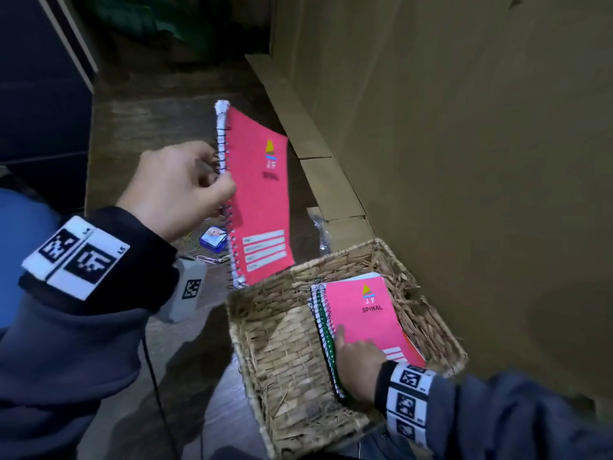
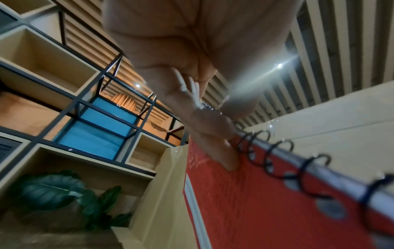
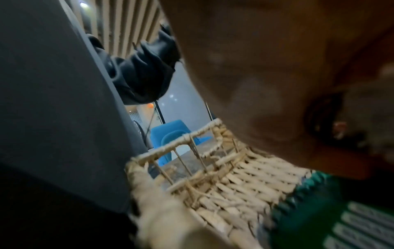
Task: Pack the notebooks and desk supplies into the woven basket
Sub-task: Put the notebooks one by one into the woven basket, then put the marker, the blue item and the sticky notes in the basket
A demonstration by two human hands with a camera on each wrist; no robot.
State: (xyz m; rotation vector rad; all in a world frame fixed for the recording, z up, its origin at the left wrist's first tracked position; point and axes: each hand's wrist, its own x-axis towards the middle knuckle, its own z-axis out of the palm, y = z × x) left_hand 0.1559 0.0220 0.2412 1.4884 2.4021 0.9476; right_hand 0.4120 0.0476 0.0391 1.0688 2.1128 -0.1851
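Dark wood-grain desk, seen from above. Woven basket sits on it at near right. Beyond the basket, toward center: small blue box w/ a picture on its lid, and loose colored paper clips scattered just beside it. Crinkled clear plastic lies at the desk's right edge, next to cardboard along that side.

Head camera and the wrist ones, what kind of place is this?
Probably an office or study space: cube shelving with a leafy plant, a slatted ceiling, a blue chair.
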